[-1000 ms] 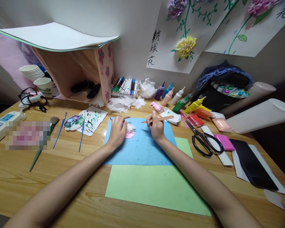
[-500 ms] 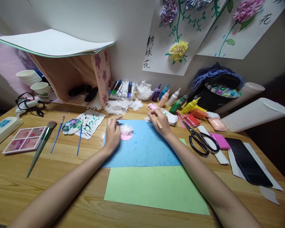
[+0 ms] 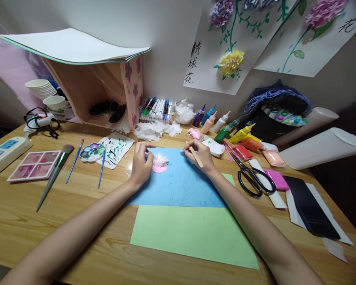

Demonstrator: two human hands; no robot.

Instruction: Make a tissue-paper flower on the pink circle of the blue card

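Note:
My left hand (image 3: 141, 164) rests on the left part of a blue sheet (image 3: 180, 182), its fingers curved and thumb apart, with nothing visible between them. Just right of its thumb is a pink round base (image 3: 160, 168) topped with a fluffy cluster of white paper pieces (image 3: 161, 159). Over the sheet's back right part, my right hand (image 3: 200, 153) is closed around a flat wooden craft stick (image 3: 196, 157), which slants across its fingers. A tiny white bit shows at the right fingertips, too small to name.
Behind lie torn white tissue (image 3: 150, 132), markers (image 3: 157, 109) and paint bottles (image 3: 209, 122). Black-handled scissors (image 3: 250, 180) and a phone (image 3: 310, 206) lie right. Brushes (image 3: 55, 178) and a pink palette (image 3: 34, 165) lie left; a green sheet (image 3: 192, 233) is in front.
My right hand has shifted slightly left and nearer, away from the pink packet, still holding the craft stick. My left hand stays beside the white cluster. The camera view has turned a little.

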